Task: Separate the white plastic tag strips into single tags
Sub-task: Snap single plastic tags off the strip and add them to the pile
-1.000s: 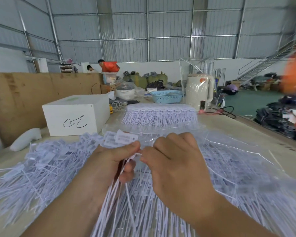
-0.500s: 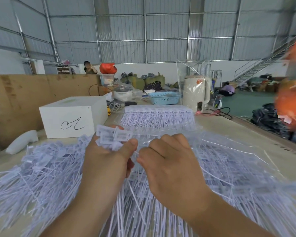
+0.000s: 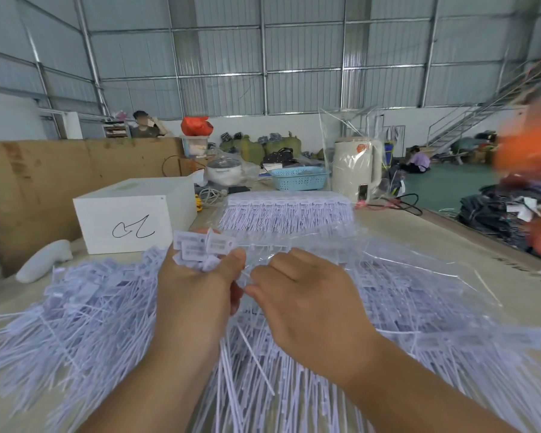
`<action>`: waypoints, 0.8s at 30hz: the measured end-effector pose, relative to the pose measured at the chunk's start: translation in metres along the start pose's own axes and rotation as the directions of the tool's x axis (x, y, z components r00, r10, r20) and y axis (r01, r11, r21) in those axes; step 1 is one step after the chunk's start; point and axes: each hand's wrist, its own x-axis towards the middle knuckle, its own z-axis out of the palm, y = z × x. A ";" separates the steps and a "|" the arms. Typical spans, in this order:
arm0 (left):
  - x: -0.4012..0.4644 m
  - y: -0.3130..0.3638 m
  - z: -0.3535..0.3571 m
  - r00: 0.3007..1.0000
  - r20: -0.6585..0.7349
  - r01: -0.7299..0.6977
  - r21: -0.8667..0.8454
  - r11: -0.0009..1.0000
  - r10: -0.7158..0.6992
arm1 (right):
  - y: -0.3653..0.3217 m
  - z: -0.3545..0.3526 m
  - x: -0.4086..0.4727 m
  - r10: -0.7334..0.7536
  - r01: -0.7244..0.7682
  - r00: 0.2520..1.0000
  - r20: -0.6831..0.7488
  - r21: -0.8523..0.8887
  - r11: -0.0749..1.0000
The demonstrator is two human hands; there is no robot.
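The left hand is gripping a small bunch of white tags, its thumb pressing them against curled fingers so that their flat label heads are fanning out above the knuckles. The right hand is sitting just beside it, fingers curled inward, with thumb and forefinger pinching a thin white stem that is running between the two hands. Both hands are hovering above the middle of the table, over a broad heap of loose tags that is spreading across the near edge from the left side to the right. Part of that heap on the right is lying under a crumpled clear plastic sheet.

Farther back, toward the middle of the table, a neat block of unseparated tag strips is lying with its stems pointing toward the person. Left of it a white box with a black scribble on its front is standing near the left edge, and a white curved object is lying just in front of it by that edge. Along the far edge a light blue basket, a cream kettle and a lidded pot are standing. A brown board is rising along the left side. Beyond it a person is sitting, and another person is crouching on the green floor at right.
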 end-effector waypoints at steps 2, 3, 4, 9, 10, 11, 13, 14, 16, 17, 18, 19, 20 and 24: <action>0.002 -0.004 -0.001 1.000 0.004 0.006 0.002 1.000 -0.006 | -0.002 0.000 0.001 -0.011 0.011 1.000 0.006 -0.010 1.000; 0.006 -0.005 -0.004 1.000 -0.025 0.008 0.028 1.000 -0.008 | -0.003 -0.002 0.001 -0.023 0.023 1.000 -0.003 -0.013 1.000; 0.012 -0.006 -0.010 0.996 -0.085 0.010 0.072 0.997 -0.004 | -0.003 -0.006 0.000 -0.032 0.032 0.999 -0.025 -0.021 0.999; 0.035 -0.003 -0.049 0.957 -0.288 0.028 0.212 0.977 0.035 | 0.003 -0.025 -0.002 0.018 -0.010 0.993 -0.117 0.067 0.998; 0.030 -0.004 -0.044 0.973 -0.222 0.000 0.253 0.967 0.058 | 0.004 -0.026 -0.001 0.035 -0.028 0.996 -0.083 0.085 0.996; 0.022 -0.005 -0.035 0.988 -0.127 -0.046 0.272 0.961 0.083 | 0.004 -0.025 -0.001 0.045 -0.041 0.999 -0.032 0.115 0.993; 0.005 -0.006 -0.016 0.994 0.074 -0.097 0.191 0.977 0.084 | 0.001 -0.024 0.000 0.055 -0.067 0.996 0.063 0.207 0.976; -0.001 -0.006 -0.008 0.989 0.141 -0.061 0.112 0.992 0.044 | -0.002 -0.024 0.000 0.066 -0.091 0.992 0.104 0.259 0.962; -0.009 -0.006 -0.001 0.973 0.224 0.062 -0.039 0.997 -0.052 | -0.003 -0.026 -0.001 0.121 -0.179 0.975 0.186 0.335 0.925; -0.011 -0.005 0.000 0.968 0.236 0.107 -0.085 0.991 -0.085 | -0.002 -0.026 0.000 0.155 -0.228 0.962 0.224 0.349 0.909; -0.013 -0.004 0.001 0.966 0.234 0.141 -0.122 0.982 -0.110 | 0.001 -0.024 -0.001 0.176 -0.263 0.949 0.260 0.352 0.898; -0.014 -0.004 0.000 0.965 0.231 0.158 -0.147 0.976 -0.122 | 0.004 -0.023 -0.003 0.185 -0.293 0.932 0.311 0.349 0.890; -0.015 -0.004 0.000 0.963 0.237 0.171 -0.167 0.971 -0.129 | 0.005 -0.021 -0.004 0.188 -0.319 0.912 0.363 0.343 0.884; -0.015 -0.001 -0.002 0.947 0.271 0.225 -0.167 0.960 -0.174 | 0.004 -0.017 -0.005 0.224 -0.361 0.897 0.382 0.338 0.869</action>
